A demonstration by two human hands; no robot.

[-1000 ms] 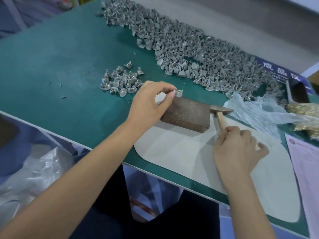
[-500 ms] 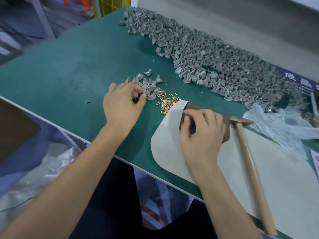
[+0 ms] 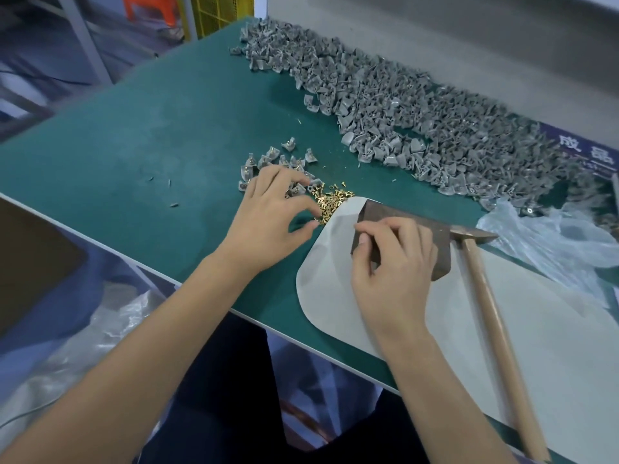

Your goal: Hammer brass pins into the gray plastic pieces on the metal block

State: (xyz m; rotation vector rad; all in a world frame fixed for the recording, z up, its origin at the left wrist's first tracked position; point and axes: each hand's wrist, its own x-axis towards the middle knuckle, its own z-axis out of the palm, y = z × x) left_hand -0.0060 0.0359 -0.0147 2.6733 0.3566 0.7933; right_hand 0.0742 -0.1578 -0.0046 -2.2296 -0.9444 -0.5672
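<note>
On the green bench mat (image 3: pixel 140 155), a dark, dull metal block (image 3: pixel 407 226) sits on the far left corner of a smooth pale sheet with rounded corners (image 3: pixel 552 329). The right hand (image 3: pixel 392 262) rests curled on the block's near end, fingertips pinched together; I cannot tell what, if anything, they hold. The left hand (image 3: pixel 271 212) has shifted right since half a second ago, from the small cluster of gray plastic pieces (image 3: pixel 278 162) to the little heap of shiny brass pins (image 3: pixel 330 202), thumb and forefinger closing at its near edge, though I can't see a pin between them. The wooden-handled hammer (image 3: pixel 495 316) still lies flat, its head touching the block's right end. A long ragged drift of gray pieces (image 3: pixel 418 122) lines the far side; crumpled clear plastic (image 3: pixel 549 242) lies right. The mat's left half is open room.
</note>
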